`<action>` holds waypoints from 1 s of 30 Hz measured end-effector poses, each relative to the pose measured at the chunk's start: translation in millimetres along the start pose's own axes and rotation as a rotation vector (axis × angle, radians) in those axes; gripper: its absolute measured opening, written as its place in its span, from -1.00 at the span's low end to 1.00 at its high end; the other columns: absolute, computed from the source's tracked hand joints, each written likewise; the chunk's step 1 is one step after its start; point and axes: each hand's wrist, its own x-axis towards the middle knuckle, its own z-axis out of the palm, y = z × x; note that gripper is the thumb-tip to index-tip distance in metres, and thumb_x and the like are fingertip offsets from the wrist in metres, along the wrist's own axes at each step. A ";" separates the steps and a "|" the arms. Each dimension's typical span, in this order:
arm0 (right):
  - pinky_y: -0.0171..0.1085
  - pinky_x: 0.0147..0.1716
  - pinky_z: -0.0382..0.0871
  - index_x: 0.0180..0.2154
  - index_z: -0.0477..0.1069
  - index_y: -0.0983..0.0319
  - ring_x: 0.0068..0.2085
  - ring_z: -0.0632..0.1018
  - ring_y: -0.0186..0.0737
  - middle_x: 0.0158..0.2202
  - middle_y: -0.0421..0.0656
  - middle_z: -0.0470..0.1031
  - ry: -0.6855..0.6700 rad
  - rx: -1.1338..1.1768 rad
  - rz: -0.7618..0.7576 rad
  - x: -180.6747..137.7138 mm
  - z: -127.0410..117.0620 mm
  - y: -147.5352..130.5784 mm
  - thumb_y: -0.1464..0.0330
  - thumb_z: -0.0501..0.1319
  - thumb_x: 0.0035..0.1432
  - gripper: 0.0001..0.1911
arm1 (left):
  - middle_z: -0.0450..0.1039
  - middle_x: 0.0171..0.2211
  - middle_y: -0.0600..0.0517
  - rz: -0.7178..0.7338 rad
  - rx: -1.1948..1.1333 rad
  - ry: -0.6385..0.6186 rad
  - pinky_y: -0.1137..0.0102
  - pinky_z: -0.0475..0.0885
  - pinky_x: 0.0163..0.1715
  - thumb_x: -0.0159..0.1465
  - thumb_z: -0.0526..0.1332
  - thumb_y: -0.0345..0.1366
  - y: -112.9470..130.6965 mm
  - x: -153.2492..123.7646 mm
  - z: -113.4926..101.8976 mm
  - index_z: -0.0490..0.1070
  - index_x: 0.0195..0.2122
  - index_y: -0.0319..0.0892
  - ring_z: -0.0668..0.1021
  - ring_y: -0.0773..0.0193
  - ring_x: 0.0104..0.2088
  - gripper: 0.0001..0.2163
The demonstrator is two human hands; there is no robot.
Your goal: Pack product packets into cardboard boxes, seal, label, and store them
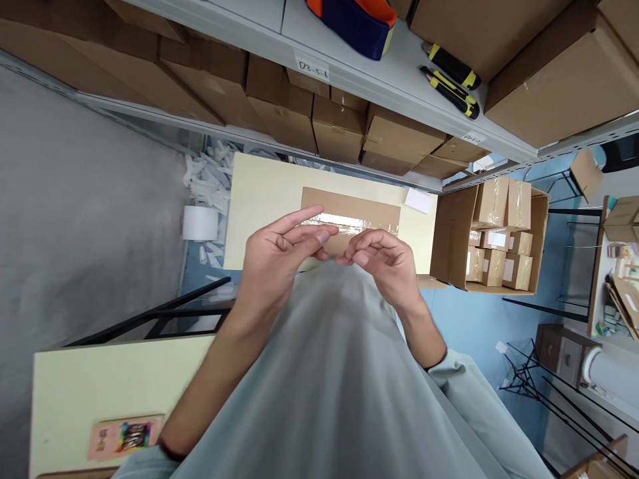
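My left hand (282, 256) is raised in front of my chest, its fingers stretched out toward the right with nothing visible in them. My right hand (384, 259) is close beside it, fingers curled and thumb near the fingertips, which almost touch the left fingertips. What the right fingers pinch, if anything, is too small to see. Both hands hover above a flat cardboard box (359, 206) sealed with clear tape, which lies on a pale yellow table (259, 199). My grey shirt (329, 386) hides the table's near edge.
An open carton (452, 233) holding small taped boxes stands right of the table. The shelves (349, 76) behind hold cardboard boxes, two yellow-black utility knives (452, 80) and a blue-orange bag (357, 20). A white roll (200, 223) and scraps lie on the floor at left. A second yellow table (100, 392) is near left.
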 end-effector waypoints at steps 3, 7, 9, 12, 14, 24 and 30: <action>0.04 -0.03 0.72 -0.25 0.44 0.12 -0.18 0.74 -0.07 -0.24 -0.16 0.60 -0.047 0.078 0.027 1.5 0.9 0.9 -0.09 0.51 0.18 -0.51 | 0.74 -0.16 -0.09 -0.008 -0.013 -0.015 0.28 0.60 -0.25 0.13 0.54 -0.08 -1.9 0.1 0.6 0.62 0.12 -0.15 0.63 0.27 -0.43 -0.45; 0.01 -0.09 0.71 -0.31 0.39 0.12 -0.18 0.72 -0.03 -0.29 -0.16 0.57 -0.011 0.100 0.061 3.0 3.6 2.6 -0.14 0.51 0.12 -0.45 | 0.74 -0.16 -0.09 -0.015 -0.016 -0.023 0.30 0.59 -0.27 0.12 0.53 -0.08 -2.5 0.9 1.2 0.61 0.13 -0.16 0.63 0.27 -0.42 -0.45; -0.02 -0.13 0.70 -0.37 0.34 0.12 -0.21 0.72 -0.04 -0.37 -0.19 0.51 0.011 0.093 0.088 3.6 4.3 2.9 -0.18 0.44 0.19 -0.43 | 0.74 -0.17 -0.09 -0.018 -0.018 -0.018 0.30 0.59 -0.29 0.12 0.54 -0.07 -2.1 1.3 1.1 0.62 0.13 -0.15 0.63 0.27 -0.43 -0.44; -0.06 -0.15 0.68 -0.43 0.28 0.12 -0.23 0.71 -0.06 -0.43 -0.21 0.42 0.033 0.091 0.122 4.7 4.2 2.5 -0.19 0.32 0.31 -0.42 | 0.74 -0.18 -0.08 -0.015 -0.020 -0.006 0.29 0.59 -0.29 0.11 0.56 -0.06 -1.9 2.6 -0.2 0.63 0.11 -0.13 0.62 0.26 -0.43 -0.45; -0.07 -0.14 0.67 -0.41 0.31 0.12 -0.22 0.70 -0.07 -0.41 -0.21 0.44 0.047 0.094 0.127 5.6 3.8 2.4 -0.12 0.33 0.32 -0.48 | 0.74 -0.18 -0.08 -0.009 -0.017 -0.003 0.28 0.60 -0.28 0.11 0.56 -0.06 -2.6 3.8 -1.5 0.62 0.12 -0.14 0.63 0.25 -0.42 -0.43; -0.09 -0.10 0.64 -0.30 0.43 0.14 -0.20 0.65 -0.11 -0.32 -0.16 0.54 0.044 0.054 0.085 7.0 3.5 0.0 0.08 0.31 0.33 -0.71 | 0.69 -0.18 -0.04 0.257 0.116 -0.112 0.18 0.64 -0.04 0.21 0.53 -0.12 8.3 -13.4 4.3 0.71 -0.13 -0.03 0.69 0.10 -0.15 -0.76; -0.10 -0.05 0.62 -0.23 0.47 0.12 -0.17 0.63 -0.15 -0.21 -0.15 0.57 0.061 -0.086 -0.016 2.7 5.1 2.4 0.04 0.28 0.39 -0.70 | 0.63 -0.23 -0.01 0.365 0.262 -0.114 0.17 0.64 -0.09 0.21 0.53 -0.12 17.7 -21.3 8.0 0.73 -0.20 0.06 0.65 0.10 -0.16 -0.85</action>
